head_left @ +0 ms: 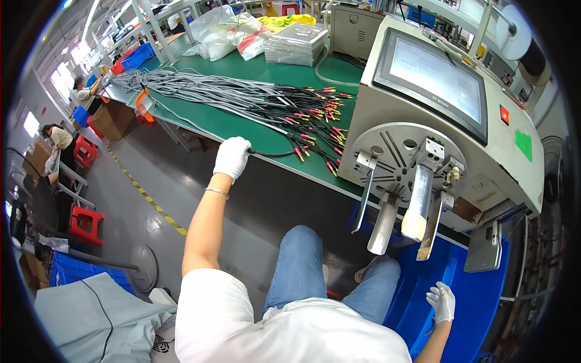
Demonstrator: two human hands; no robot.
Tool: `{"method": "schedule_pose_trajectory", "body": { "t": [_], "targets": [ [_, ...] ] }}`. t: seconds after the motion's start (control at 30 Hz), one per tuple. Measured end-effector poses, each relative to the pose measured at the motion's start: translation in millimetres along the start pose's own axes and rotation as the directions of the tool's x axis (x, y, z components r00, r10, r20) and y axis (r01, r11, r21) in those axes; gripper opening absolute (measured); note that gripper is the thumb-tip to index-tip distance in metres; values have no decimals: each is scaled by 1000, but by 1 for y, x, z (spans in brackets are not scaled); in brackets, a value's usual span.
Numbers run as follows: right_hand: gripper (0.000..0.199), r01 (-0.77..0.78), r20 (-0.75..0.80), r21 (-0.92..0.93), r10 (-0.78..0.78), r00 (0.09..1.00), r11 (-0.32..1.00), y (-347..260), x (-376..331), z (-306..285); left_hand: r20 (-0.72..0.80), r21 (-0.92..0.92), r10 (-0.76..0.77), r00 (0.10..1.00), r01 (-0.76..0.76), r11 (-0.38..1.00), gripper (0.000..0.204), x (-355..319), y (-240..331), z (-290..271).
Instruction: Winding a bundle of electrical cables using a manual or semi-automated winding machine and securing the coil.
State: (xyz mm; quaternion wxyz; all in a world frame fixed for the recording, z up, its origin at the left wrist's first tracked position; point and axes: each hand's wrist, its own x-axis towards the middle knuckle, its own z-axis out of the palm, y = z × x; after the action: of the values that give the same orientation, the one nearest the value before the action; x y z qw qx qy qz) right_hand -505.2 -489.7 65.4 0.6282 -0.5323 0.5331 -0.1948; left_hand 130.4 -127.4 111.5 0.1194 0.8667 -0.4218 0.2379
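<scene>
My left hand (232, 158), in a white glove, is closed around a grey cable (181, 119) at the front edge of the green table. The cable's black end (272, 153) sticks out to the right of my fist, toward red and gold plugs. Beside it lies a large bundle of grey cables (200, 85) with black ends and red and gold plugs. My right hand (442, 301), also gloved, hangs low over a blue bin (417, 296). Its fingers are loosely curled and apart, with nothing visible in them.
Right of the cables stands a beige machine (375, 91) with a screen (436, 75). A round slotted metal disc (387, 142) with several protruding metal blades faces me. Plastic bags (218, 36) and a stack of clear trays (295, 45) sit at the table's back. Other people work far left.
</scene>
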Motion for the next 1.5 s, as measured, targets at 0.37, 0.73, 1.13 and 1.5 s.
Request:
{"method": "schedule_pose_trajectory", "body": {
  "t": [0.37,0.73,1.13,1.5],
  "targets": [
    [32,88,105,-36,-83,991,996,-24,-19,26,-729,-182,-100,677,-52,982,16,85,25,-143],
    [35,265,301,-114,-220,928,958,-88,-39,70,-453,-82,578,679,-677,731,27,95,248,-264],
    [34,706,285,32,-684,672,707,-197,-120,118,128,-439,844,520,-734,518,13,58,324,-244],
    [21,786,325,-154,-721,612,598,-235,-106,199,-19,-610,649,760,-523,595,47,104,327,-217]
  ]
}}
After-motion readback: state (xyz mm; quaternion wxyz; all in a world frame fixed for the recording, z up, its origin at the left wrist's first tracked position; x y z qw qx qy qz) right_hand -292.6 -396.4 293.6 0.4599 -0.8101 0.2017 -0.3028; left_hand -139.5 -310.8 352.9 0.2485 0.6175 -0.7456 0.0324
